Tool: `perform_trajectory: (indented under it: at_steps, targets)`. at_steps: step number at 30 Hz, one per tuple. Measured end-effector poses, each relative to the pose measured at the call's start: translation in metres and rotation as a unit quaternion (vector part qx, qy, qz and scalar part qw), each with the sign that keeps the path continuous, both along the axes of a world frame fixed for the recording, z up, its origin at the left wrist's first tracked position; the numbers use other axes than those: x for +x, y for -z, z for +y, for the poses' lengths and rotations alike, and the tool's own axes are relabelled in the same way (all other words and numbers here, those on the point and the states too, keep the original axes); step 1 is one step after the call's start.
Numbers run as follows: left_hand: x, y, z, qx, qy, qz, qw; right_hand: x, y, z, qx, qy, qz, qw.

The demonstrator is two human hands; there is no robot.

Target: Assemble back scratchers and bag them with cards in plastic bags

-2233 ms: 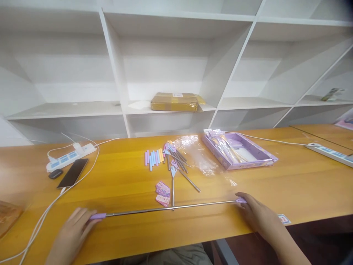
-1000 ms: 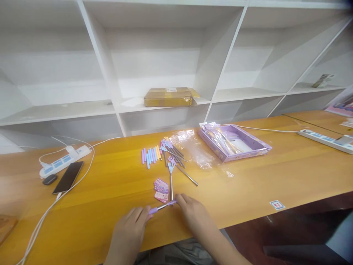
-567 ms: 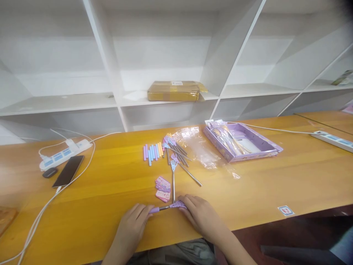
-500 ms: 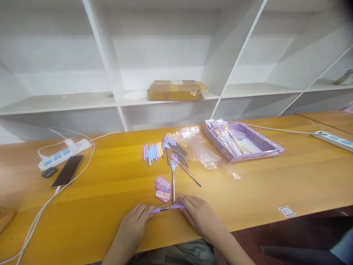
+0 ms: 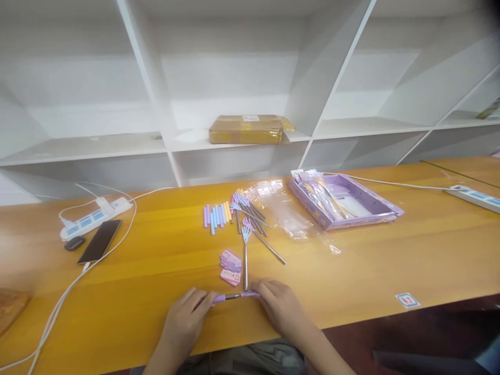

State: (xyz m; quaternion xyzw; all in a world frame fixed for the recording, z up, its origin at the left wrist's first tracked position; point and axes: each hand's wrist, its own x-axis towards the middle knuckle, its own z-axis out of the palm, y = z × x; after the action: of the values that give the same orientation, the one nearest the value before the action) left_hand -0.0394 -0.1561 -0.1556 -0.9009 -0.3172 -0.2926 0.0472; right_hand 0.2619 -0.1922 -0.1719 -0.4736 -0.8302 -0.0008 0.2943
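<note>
Near the table's front edge, my left hand (image 5: 186, 316) is closed on the purple handle end of a back scratcher (image 5: 233, 296). The fingers of my right hand (image 5: 279, 306) are closed around its other, purple end. Between my hands a short metal section shows, and the piece lies roughly level. Just beyond it lies a blue-headed back scratcher (image 5: 246, 258) with a bare metal rod. Pink printed cards (image 5: 230, 267) are left of that rod. Farther back are a pile of back scratchers (image 5: 252, 211) and a row of coloured handle tubes (image 5: 216, 215).
A purple box (image 5: 361, 223) holds wrapped items, with clear plastic wrapping (image 5: 283, 211) beside it. To the left are a power strip (image 5: 91, 221), a phone (image 5: 100, 241), a black case (image 5: 74, 243) and white cables. A cardboard box (image 5: 246, 130) sits on the shelf.
The held back scratcher has turned slightly in my hands, and its purple head looks narrower. Both hands keep their hold in nearly the same place. The view has shifted a little.
</note>
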Motion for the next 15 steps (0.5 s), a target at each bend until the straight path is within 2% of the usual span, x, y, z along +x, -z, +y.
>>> perform_trajectory:
  at_steps: [3, 5, 6, 8, 9, 10, 12, 13, 15]
  targets:
    - [0.006, -0.008, -0.003, 0.026, -0.001, 0.0, 1.0, -0.006, -0.003, 0.002, 0.063, 0.008, 0.012, 0.998]
    - [-0.006, -0.016, -0.003, 0.056, 0.011, 0.012, 0.998, 0.0, -0.005, 0.001, 0.091, -0.007, 0.021, 0.996]
    - [-0.021, -0.022, -0.002, 0.074, 0.02, 0.02, 0.997, 0.01, -0.006, 0.0, 0.1, -0.017, 0.026, 0.995]
    - [-0.067, -0.038, -0.001, 0.109, 0.028, 0.03, 0.993, 0.048, -0.005, -0.006, 0.103, -0.006, 0.035, 0.994]
    - [-0.096, -0.047, 0.0, 0.123, 0.008, 0.025, 0.992, 0.076, -0.004, -0.01, 0.104, 0.026, 0.042, 0.993]
    - [-0.126, -0.056, 0.0, 0.13, -0.016, 0.023, 0.991, 0.107, -0.004, -0.015, 0.093, 0.086, 0.044, 0.991]
    - [-0.178, -0.072, -0.001, 0.119, -0.095, 0.039, 0.988, 0.169, -0.003, -0.027, 0.066, 0.247, 0.044, 0.966]
    - [-0.196, -0.078, -0.003, 0.128, -0.119, 0.047, 0.984, 0.196, -0.003, -0.033, 0.052, 0.31, 0.042, 0.948]
    - [-0.21, -0.083, -0.007, 0.153, -0.111, 0.055, 0.98, 0.232, -0.001, -0.042, 0.033, 0.334, 0.05, 0.941]
